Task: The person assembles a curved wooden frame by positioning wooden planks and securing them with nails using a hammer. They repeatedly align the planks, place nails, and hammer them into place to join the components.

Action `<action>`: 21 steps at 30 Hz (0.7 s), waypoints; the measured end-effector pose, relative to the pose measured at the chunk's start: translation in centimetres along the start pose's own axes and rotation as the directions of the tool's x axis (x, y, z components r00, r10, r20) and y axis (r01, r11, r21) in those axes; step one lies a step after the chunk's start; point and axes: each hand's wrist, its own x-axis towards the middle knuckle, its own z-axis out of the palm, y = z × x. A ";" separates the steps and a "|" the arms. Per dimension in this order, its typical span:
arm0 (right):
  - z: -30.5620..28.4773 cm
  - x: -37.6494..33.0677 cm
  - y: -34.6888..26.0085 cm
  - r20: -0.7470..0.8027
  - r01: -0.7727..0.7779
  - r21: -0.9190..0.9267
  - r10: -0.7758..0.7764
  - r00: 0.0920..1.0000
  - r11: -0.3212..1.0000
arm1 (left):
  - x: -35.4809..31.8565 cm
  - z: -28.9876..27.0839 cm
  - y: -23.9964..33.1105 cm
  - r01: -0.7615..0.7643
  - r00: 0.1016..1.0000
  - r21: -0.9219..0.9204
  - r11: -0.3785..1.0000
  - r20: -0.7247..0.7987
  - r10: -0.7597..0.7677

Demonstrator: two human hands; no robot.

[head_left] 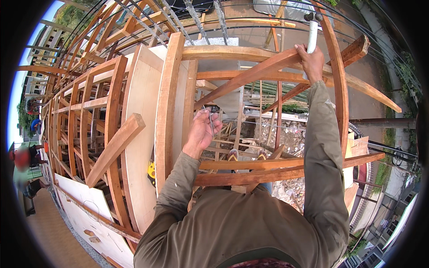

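My right hand [311, 60] is raised high and grips the white handle of a hammer [312, 31], whose dark metal head points up near the top of the view. My left hand [202, 131] is lower and holds thin metal nails [211, 119] between its fingers, close to an upright timber post [166, 111]. Both hands work over a wooden formwork frame of reddish beams. A diagonal brace [250, 73] runs between the two hands. My feet in sandals [233, 155] stand on a horizontal beam [277, 174] below.
Plywood panels [140, 134] line the frame's left side. A loose timber [114, 149] leans diagonally at left. Steel rebar [192, 15] arches overhead. A yellow tool [152, 172] hangs by the post. Rubble [290, 138] lies far below. People [24, 158] stand on the ground at far left.
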 end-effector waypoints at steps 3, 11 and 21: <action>-0.1 -0.2 -0.5 0.012 0.007 -0.003 -0.007 1.000 1.000 | 1.2 -1.1 -3.1 0.046 0.997 0.029 0.999 -0.068 -0.044; -0.3 -0.8 -1.5 -0.001 0.015 0.008 -0.015 1.000 1.000 | 2.1 -0.2 -5.0 0.107 0.994 0.226 0.968 -0.049 -0.098; -0.4 -1.2 -2.1 0.011 -0.030 0.019 0.030 1.000 0.999 | 7.0 1.8 -6.4 0.054 0.996 0.421 0.906 0.045 -0.080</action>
